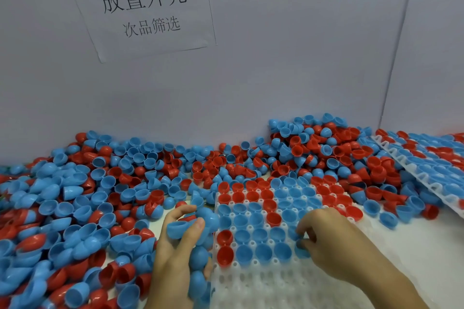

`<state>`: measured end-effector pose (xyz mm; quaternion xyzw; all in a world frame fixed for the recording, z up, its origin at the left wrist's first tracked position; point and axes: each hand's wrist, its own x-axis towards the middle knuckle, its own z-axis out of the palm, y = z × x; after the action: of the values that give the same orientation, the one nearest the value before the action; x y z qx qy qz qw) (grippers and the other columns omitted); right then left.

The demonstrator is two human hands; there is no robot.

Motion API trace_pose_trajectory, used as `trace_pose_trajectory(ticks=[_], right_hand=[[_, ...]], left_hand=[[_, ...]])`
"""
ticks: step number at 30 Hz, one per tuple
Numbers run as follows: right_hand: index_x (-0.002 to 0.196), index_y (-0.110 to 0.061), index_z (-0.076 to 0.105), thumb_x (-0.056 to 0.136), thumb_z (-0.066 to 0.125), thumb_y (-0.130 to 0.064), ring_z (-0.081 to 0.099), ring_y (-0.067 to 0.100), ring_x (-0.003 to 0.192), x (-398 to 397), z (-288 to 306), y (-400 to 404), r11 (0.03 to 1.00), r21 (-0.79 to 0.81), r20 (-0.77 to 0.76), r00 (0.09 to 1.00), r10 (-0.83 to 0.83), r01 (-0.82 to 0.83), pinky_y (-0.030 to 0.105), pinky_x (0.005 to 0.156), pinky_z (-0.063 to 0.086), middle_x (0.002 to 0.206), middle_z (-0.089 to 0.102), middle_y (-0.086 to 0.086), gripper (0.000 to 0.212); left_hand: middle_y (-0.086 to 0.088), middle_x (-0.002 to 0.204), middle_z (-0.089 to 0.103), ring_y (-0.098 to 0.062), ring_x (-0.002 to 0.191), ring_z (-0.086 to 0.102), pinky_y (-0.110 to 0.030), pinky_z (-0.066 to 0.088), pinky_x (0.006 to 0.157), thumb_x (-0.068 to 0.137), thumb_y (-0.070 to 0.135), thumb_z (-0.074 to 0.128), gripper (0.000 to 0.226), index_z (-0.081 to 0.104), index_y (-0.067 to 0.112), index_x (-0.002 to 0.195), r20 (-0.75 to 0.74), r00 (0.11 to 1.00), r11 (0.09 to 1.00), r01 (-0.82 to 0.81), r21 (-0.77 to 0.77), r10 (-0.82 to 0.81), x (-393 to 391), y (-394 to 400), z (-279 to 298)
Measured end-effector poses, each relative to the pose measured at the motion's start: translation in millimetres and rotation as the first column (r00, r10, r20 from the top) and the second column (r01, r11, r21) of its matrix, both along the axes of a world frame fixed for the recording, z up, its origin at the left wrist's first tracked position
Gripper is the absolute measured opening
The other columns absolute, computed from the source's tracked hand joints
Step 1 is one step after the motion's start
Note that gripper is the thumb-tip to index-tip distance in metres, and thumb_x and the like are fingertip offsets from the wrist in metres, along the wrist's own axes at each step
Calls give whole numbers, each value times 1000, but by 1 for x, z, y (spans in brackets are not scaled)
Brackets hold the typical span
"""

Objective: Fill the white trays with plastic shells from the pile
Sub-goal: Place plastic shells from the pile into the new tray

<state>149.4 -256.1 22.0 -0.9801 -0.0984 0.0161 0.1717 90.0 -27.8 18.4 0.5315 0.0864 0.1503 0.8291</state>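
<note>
A white tray [253, 281] with round sockets lies in front of me, its far rows filled with red and blue shells. A big pile of red and blue plastic shells [105, 183] covers the table to the left and behind it. My left hand [175, 251] grips a handful of blue shells [198, 256] at the tray's left edge, one pinched under the thumb. My right hand [326, 241] pinches a single blue shell [300, 238] down at a socket in the tray's middle rows.
A second white tray [421, 175], full of shells, leans tilted on the pile at the right. A grey partition wall [276, 70] with a paper sign [143, 7] stands right behind the pile. Bare white table [401, 253] shows to the tray's right.
</note>
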Motion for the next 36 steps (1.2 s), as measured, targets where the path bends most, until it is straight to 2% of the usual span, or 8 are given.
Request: trace_pose_trajectory(ticks=[5, 10, 15, 22, 25, 28, 32, 36], right_hand=[[99, -27, 71, 92, 67, -20, 59, 6, 77, -6, 1, 15, 996, -89, 7, 1000, -1, 2, 13, 56, 42, 100, 61, -11, 10], [100, -28, 70, 93, 67, -21, 57, 6, 82, -9, 0, 15, 994, -105, 46, 999, 16, -11, 20, 74, 54, 101, 56, -12, 10], [106, -26, 70, 97, 61, -27, 55, 5, 81, -10, 1, 14, 993, -114, 78, 996, 42, -33, 15, 61, 43, 97, 51, -14, 13], [104, -30, 71, 96, 64, -25, 57, 3, 83, -12, 6, 16, 994, -106, 97, 995, 37, -26, 13, 61, 44, 101, 58, -14, 12], [101, -29, 73, 96, 64, -25, 58, 2, 81, -12, 5, 16, 997, -79, 106, 994, 30, -21, 14, 61, 46, 100, 59, -15, 11], [110, -31, 72, 99, 56, -27, 59, 3, 85, -13, 6, 15, 998, -55, 192, 981, 34, -23, 15, 67, 49, 100, 59, -16, 19], [110, -32, 68, 101, 54, -27, 57, 1, 79, -18, 4, 33, 962, 200, 367, 925, 100, -184, 12, 70, 46, 90, 60, -20, 18], [93, -30, 65, 92, 69, -22, 57, 6, 64, -31, 0, 61, 763, 511, 407, 893, 192, -397, 8, 57, 38, 65, 58, -14, 9]], left_hand=[[-11, 64, 61, -16, 33, 52, -20, 41, 31, 98, -10, 34, 26, 50, 9, 92, -44, 998, 994, 47, -103, -52, 2, -7, 14], [-10, 62, 55, -16, 30, 48, -18, 36, 29, 98, -13, 29, 30, 45, 8, 84, -80, 994, 996, 64, -68, -69, -2, -12, 21], [-13, 74, 45, -3, 26, 46, -12, 37, 33, 96, -20, 23, 36, 42, 6, 80, -88, 994, 998, 64, -14, -65, 1, -15, 25], [-14, 65, 56, -25, 33, 47, -21, 37, 29, 97, -12, 27, 30, 46, 8, 86, -89, 990, 987, 102, -127, -114, 1, -7, 17], [-10, 60, 61, -26, 41, 42, -24, 36, 30, 93, 4, 45, 7, 47, 10, 91, -76, 982, 972, 156, -177, -172, -1, -4, 12], [-14, 67, 63, -24, 41, 40, -26, 36, 33, 61, 7, 62, 38, 48, 11, 97, -79, 976, 966, 188, -179, -205, 1, 1, 2], [-13, 79, 62, -22, 43, 40, -25, 36, 36, 55, 17, 78, 41, 57, 27, 88, -27, 963, 961, 266, -77, -269, -1, 2, -10], [-11, 75, 52, -22, 52, 46, -28, 39, 42, 64, 27, 82, 38, 50, 29, 85, 47, 926, 921, 366, 133, -375, -3, 3, -14]])
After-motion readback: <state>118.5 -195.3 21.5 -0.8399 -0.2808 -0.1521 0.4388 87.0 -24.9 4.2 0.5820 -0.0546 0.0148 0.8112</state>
